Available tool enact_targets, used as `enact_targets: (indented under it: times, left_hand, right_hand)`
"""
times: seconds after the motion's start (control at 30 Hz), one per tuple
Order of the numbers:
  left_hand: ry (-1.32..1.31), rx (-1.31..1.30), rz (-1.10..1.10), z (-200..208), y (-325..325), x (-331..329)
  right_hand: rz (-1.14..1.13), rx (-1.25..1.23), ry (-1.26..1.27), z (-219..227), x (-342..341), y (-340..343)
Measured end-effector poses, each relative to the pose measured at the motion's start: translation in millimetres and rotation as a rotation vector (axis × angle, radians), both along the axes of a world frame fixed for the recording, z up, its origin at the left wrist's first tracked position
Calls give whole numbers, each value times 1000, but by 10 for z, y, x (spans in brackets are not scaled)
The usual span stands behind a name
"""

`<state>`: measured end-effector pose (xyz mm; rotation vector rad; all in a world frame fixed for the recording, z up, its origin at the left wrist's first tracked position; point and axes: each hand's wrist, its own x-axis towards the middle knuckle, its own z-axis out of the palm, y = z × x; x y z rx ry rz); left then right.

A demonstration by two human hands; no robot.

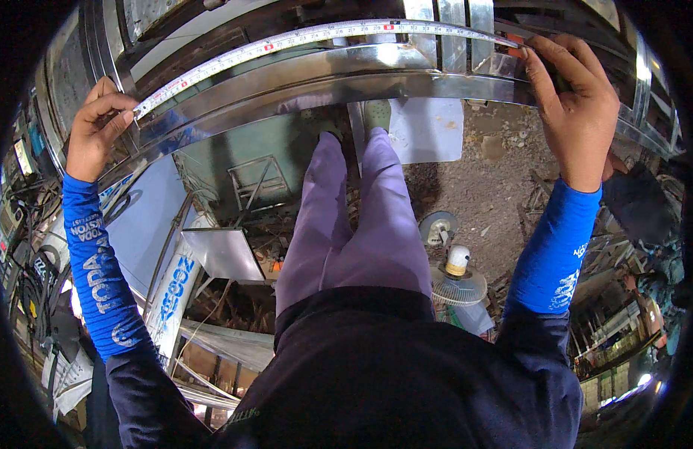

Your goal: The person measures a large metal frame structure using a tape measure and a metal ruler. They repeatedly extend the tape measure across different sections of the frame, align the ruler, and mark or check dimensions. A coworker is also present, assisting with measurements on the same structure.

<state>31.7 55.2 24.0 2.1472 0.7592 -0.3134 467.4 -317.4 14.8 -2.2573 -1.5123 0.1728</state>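
A tape measure's white blade, with red marks along it, stretches in an arc from hand to hand above a shiny metal frame. At the far left, my left hand pinches the blade's end between thumb and fingers, close to the frame's corner. My right hand is at the far right, its fingers bent around the other end. A bit of orange shows by those fingertips; most of what lies under that hand is hidden. Both my forearms wear blue sleeves.
Below the frame, my feet stand near a white sheet on gravelly ground. A fan stands to the right of my legs. To their left are a metal-topped stand and a white pipe. Cables and scrap crowd the left edge.
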Motion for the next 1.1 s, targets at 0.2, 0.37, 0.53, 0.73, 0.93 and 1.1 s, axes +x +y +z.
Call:
enact_targets:
  times: [0.2,0.37,0.53,0.73,0.93,1.1]
  left_hand:
    - [10,30,-13,38,-17,37]
    - [-7,56,-20,49,-34,63]
    - [-2,44,-3,32,-20,52]
    - [7,40,-31,44,0,66]
    - [7,8,19,52,-42,90]
    - [6,57,-17,46,-25,81]
  right_hand:
    - [-32,-29,36,14,-18,12]
    - [-7,-27,2,22,2,22]
    - [-38,-42,13,16,-2,13]
    - [-23,-36,-41,11,8,-2]
    - [-21,-50,6,12,33,-7]
    - [-31,-43,-21,0,18,6]
